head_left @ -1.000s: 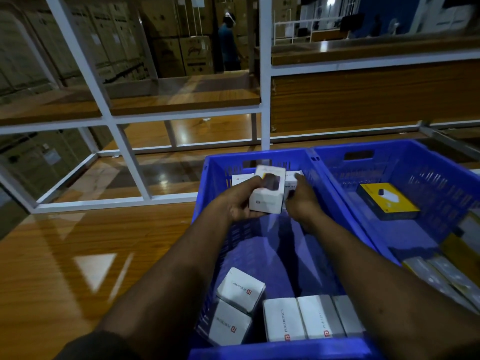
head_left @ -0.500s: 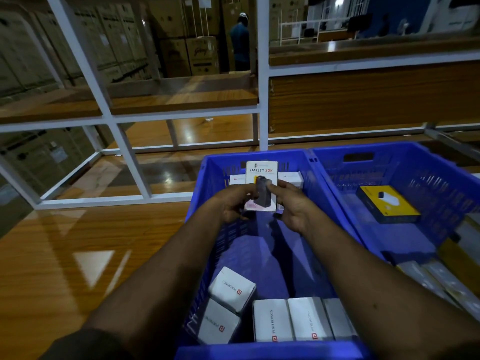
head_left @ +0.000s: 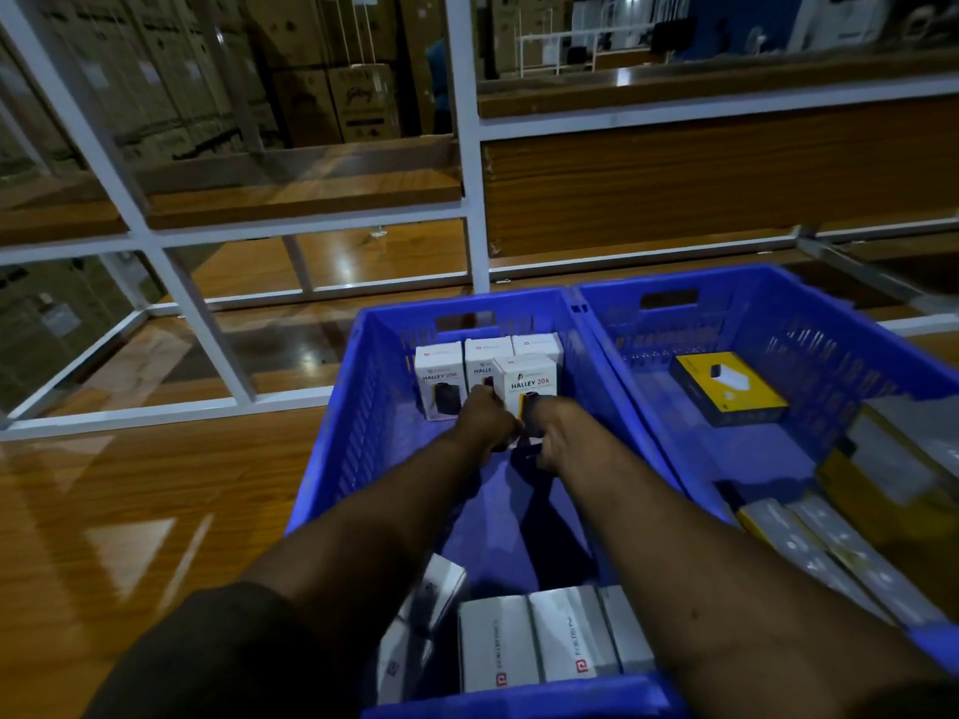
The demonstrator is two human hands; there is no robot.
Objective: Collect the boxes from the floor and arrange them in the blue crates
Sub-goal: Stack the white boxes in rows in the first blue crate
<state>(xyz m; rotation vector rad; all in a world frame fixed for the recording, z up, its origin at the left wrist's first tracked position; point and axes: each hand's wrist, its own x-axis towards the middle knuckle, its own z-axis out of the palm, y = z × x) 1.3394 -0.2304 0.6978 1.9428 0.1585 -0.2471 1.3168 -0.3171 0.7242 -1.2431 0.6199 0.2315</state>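
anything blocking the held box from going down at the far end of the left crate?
Nothing visible. Both hands, left hand and right hand, grip the white box upright in front of three standing boxes at the left crate's far wall. The floor beneath it is hidden by the hands.

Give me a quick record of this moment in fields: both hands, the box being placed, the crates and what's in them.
left hand: grips the lower left of the held box
right hand: grips its lower right
held box: white, upright, printed Halley 20K, at the far end of the left crate
left crate: white boxes standing at far wall, more lying at near end
right crate: one yellow box lying flat
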